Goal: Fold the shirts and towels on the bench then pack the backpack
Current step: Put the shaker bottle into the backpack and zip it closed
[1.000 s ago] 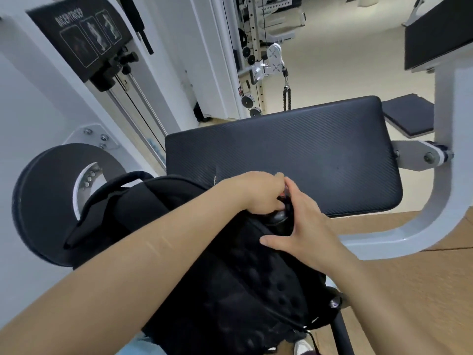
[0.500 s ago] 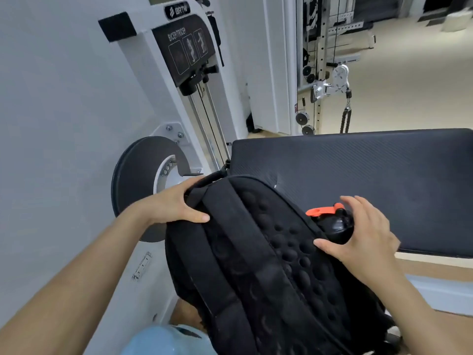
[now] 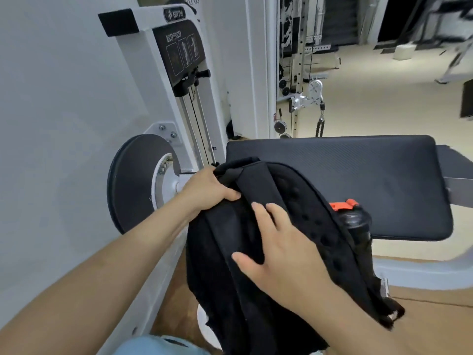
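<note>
A black backpack point(image 3: 302, 201) stands upright in front of me, its padded back panel and shoulder straps facing me. My left hand point(image 3: 204, 190) grips its top left corner by the strap. My right hand point(image 3: 279, 247) lies flat on the back panel with the fingers spread over a strap. A black bottle with an orange cap point(image 3: 355, 219) sticks out of the backpack's right side pocket. Behind the backpack is the black padded bench point(image 3: 358, 170), with no shirts or towels visible on it.
A white weight machine point(image 3: 163, 98) with a black round disc point(image 3: 130, 183) stands close on the left. White frame tubing point(image 3: 419, 272) runs below the bench on the right. A cable station point(image 3: 307, 98) stands behind, with open beige floor point(image 3: 384, 103) beyond.
My right hand left the bottle at the side pocket and moved left onto the backpack's back panel. My left hand stayed on the top corner. The view shifted slightly.
</note>
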### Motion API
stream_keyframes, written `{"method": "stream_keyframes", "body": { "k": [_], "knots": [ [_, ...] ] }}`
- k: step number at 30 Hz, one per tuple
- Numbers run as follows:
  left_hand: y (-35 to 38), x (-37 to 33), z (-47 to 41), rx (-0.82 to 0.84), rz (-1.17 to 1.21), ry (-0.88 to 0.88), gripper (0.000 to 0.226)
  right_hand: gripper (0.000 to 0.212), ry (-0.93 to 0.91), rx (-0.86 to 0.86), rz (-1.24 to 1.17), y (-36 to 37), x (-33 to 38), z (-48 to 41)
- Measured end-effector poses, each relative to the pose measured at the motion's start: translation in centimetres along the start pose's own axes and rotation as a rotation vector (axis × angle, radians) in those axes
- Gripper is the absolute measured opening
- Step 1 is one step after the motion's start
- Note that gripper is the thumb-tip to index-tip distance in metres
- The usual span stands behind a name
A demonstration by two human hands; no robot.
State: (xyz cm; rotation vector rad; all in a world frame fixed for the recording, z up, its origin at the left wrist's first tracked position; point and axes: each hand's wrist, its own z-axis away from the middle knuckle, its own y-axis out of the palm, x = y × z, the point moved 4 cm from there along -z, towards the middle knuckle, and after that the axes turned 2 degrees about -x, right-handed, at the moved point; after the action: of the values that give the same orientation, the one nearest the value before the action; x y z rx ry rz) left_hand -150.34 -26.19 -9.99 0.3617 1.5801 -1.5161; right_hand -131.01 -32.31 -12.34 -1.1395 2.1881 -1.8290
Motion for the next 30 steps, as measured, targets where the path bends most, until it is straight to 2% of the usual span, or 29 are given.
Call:
{"method": "stream_keyframes", "body": {
  "k": [2, 5, 9, 11, 13, 15, 16, 19, 21, 23, 24, 26, 28, 30],
  "knots": [
    [0.4, -3.4, 1.8, 0.013, 0.137, 0.027, 0.036, 0.113, 0.081, 0.125, -0.006, 0.6, 2.3, 0.1],
    [0.5, -8.4, 4.8, 0.028, 0.275, 0.087, 0.022, 0.135, 0.157, 0.084, -0.139, -2.6, 3.2, -0.2],
    [-1.6, -14.6, 8.8, 0.078, 0.426, 0.206, 0.041, 0.135, 0.036, -0.090, -0.456, -10.1, 3.8, -0.3],
    [-4.3, -17.5, 11.2, 0.109, 0.535, 0.299, 0.031, 0.128, -0.077, -0.126, -0.575, -14.2, 4.8, -0.8],
    [-7.4, -19.8, 13.8, 0.140, 0.610, 0.378, 0.013, 0.106, -0.173, -0.120, -0.683, -18.3, 5.5, -1.6],
    [-10.6, -21.3, 15.8, 0.137, 0.624, 0.511, 0.009, 0.082, -0.239, -0.039, -0.798, -22.0, 6.2, -2.6],
    [-11.9, -21.9, 16.6, 0.150, 0.628, 0.587, 0.016, 0.075, -0.268, 0.007, -0.842, -23.5, 6.6, -3.1],
    [-14.4, -23.2, 17.9, 0.211, 0.558, 0.816, 0.059, 0.051, -0.286, 0.047, -0.955, -27.3, 6.8, -4.7],
    [-15.2, -24.0, 17.9, 0.075, 0.398, 0.969, 0.076, 0.043, -0.286, 0.067, -1.040, -28.5, 6.4, -6.1],
    [-15.4, -25.0, 17.2, -0.219, 0.202, 1.070, 0.074, 0.043, -0.275, 0.108, -1.115, -28.8, 5.7, -7.7],
    [-15.3, -25.4, 16.4, -0.350, 0.127, 1.074, 0.069, 0.041, -0.251, 0.140, -1.152, -28.5, 5.0, -8.5],
    [-14.0, -25.4, 14.0, -0.487, 0.024, 1.034, 0.059, 0.033, -0.155, 0.216, -1.209, -26.9, 2.7, -10.5],
    [-11.2, -24.1, 9.8, -0.520, -0.073, 0.934, 0.055, 0.029, -0.011, 0.227, -1.175, -24.1, -0.7, -12.8],
    [-6.4, -21.0, 4.3, -0.453, -0.184, 0.792, 0.050, 0.027, 0.164, 0.143, -0.946, -19.9, -4.9, -14.8]
  ]
}}
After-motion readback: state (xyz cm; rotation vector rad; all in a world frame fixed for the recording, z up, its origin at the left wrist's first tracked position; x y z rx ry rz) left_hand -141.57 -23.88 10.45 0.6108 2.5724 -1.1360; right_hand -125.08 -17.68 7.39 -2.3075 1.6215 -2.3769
